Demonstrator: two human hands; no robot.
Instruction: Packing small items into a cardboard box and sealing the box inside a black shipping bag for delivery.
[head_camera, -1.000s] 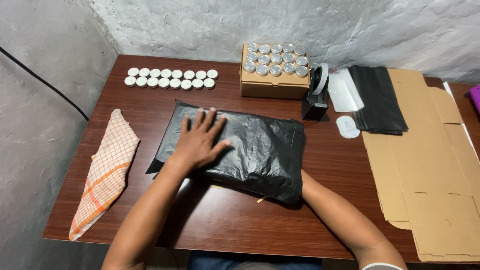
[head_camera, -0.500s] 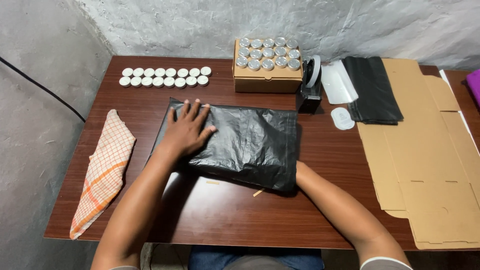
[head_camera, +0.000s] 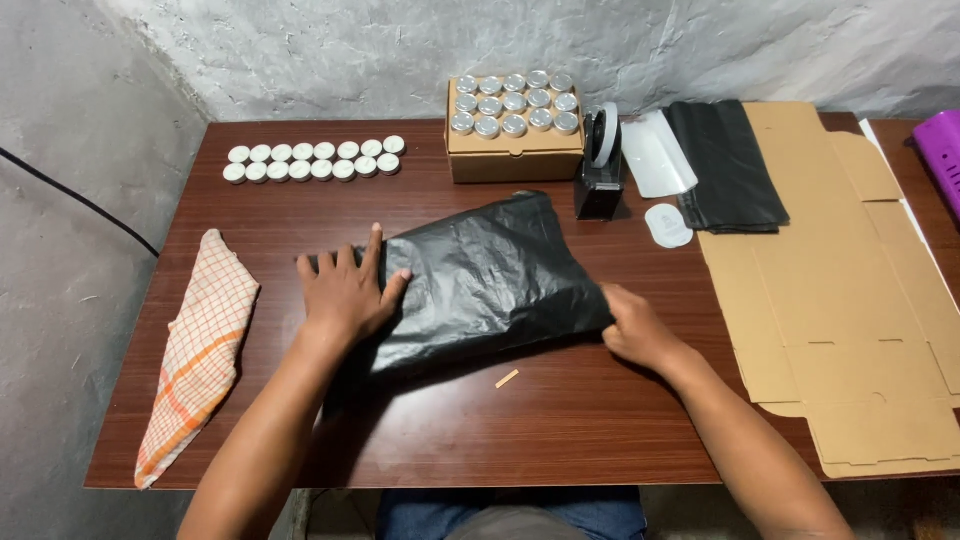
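Plastic, black and crinkled, lies in front of you: a black bag (head_camera: 480, 280) rests on the middle of the dark wooden worktop (head_camera: 560, 420), tilted so that one corner points toward the far edge. Your left hand (head_camera: 345, 292) lies flat on the bag's left end, fingers spread wide and palm down, gripping nothing. Your right hand (head_camera: 632, 325) is at the bag's lower right corner, fingers curled against the plastic edge; you cannot tell from this view whether they pinch it or only press on it.

Just in front of the bag, between your forearms, a small tan sliver (head_camera: 507, 378) lies on the bare wood. To your left, well apart from the bag, a checked orange and white cloth (head_camera: 200, 350) lies folded near the worktop's edge. Along the far left, two rows of small white round lids (head_camera: 312, 161) sit side by side. Behind the bag stands a shallow cardboard box (head_camera: 515, 150) with silver-topped round tins (head_camera: 515, 100) packed on its top. Just right of the box a black tape dispenser (head_camera: 600, 170) stands upright, near the bag's far corner. Beyond it lie a white pouch (head_camera: 655, 155), a small white oval piece (head_camera: 668, 225) and a stack of black bags (head_camera: 725, 165). A flattened cardboard sheet (head_camera: 850, 290) covers the right side of the worktop.
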